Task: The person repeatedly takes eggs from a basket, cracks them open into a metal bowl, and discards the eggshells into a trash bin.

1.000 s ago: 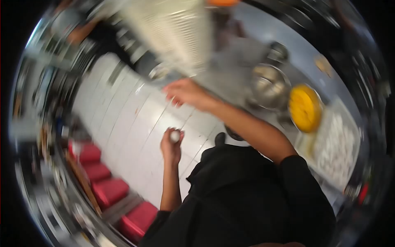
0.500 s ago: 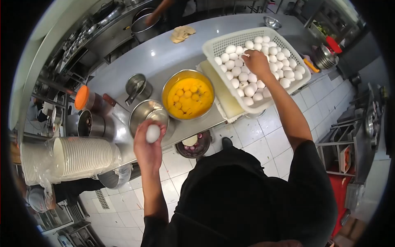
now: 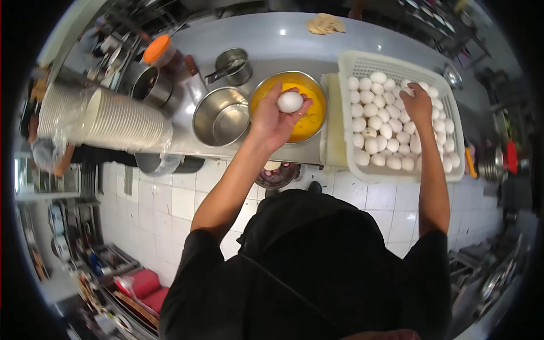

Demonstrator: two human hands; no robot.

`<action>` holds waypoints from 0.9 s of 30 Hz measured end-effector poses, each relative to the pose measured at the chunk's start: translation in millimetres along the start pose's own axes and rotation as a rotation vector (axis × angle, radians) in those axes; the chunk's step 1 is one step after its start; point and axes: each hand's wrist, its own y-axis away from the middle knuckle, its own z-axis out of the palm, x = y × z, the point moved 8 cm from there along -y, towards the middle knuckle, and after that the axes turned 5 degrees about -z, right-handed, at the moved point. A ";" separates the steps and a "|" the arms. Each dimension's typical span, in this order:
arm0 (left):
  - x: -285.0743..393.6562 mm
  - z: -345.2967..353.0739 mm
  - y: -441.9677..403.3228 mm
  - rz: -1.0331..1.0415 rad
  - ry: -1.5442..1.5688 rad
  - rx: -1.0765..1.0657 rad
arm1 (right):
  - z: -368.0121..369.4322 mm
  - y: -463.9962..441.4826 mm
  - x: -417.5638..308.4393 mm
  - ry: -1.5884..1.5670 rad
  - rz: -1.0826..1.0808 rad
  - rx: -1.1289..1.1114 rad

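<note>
My left hand is turned palm up, its fingers closed round a white egg. It hangs over the near left part of a steel bowl filled with yellow egg yolks. To the right, a white plastic basket holds many white eggs. My right hand reaches down into the right half of that basket, its curled fingers at an egg, partly covering it.
Left of the yolk bowl stands a bare-bottomed steel pot, with a small saucepan behind it. Stacked white containers in plastic wrap lie at the counter's left end. A cloth lies at the back, and a pan is below the counter.
My left hand, still holding the egg, has gone from above the steel pot to above the yolk bowl. My right hand has shifted rightward within the basket. The camera view has turned.
</note>
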 end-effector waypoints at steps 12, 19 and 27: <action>-15.1 12.1 -25.2 0.042 0.038 -0.050 | -60.3 101.1 -257.6 -0.738 -0.558 0.455; -13.0 2.2 -26.7 0.021 -0.022 -0.091 | -0.2 105.0 -281.8 -0.485 -0.636 0.267; 8.4 1.5 -23.1 -0.042 -0.099 -0.321 | 51.2 88.6 -231.1 -1.673 0.578 -0.340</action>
